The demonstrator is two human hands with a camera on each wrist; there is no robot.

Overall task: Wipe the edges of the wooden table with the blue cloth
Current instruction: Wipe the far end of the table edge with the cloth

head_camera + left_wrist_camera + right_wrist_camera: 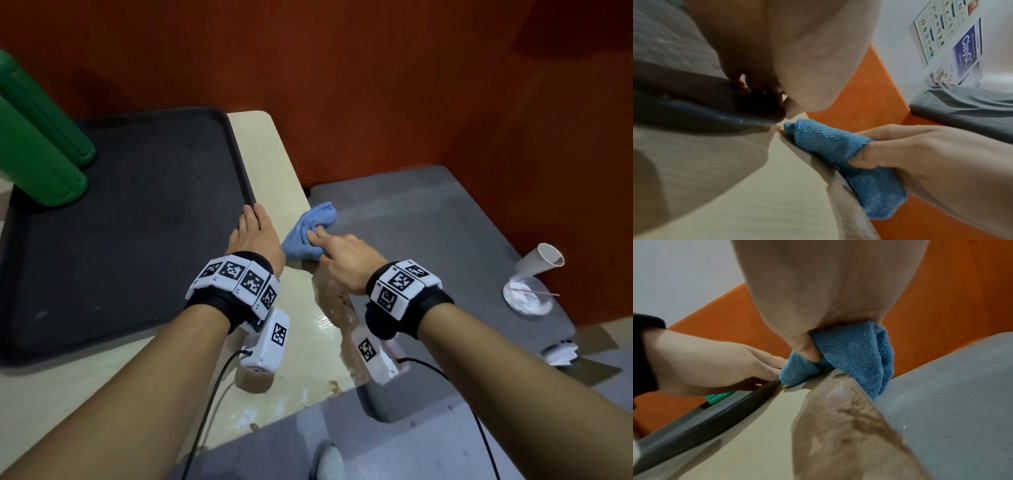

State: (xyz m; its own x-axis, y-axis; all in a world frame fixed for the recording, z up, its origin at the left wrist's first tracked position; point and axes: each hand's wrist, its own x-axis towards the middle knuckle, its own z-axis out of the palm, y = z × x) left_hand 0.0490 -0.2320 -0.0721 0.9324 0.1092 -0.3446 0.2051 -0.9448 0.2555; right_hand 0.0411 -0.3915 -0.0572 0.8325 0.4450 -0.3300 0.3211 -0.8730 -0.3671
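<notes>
roughly midway: right hand point(346, 255) grips the cloth point(308, 233) on the table's point(270, 164) right edge; left hand point(255, 236) rests flat, fingers straight, on the tray point(239, 154); far stretch seems unwiped.

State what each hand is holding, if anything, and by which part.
The right hand grips the bunched middle of the blue cloth against the table's edge. The left hand holds nothing; its straight fingers rest on the black tray rim.

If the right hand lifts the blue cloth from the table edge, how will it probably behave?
The blue cloth is bunched and draped over the table edge, so it probably hangs floppy. Its terry weave looks grippy, unlikely to slip from the right hand. It seems light.
</notes>
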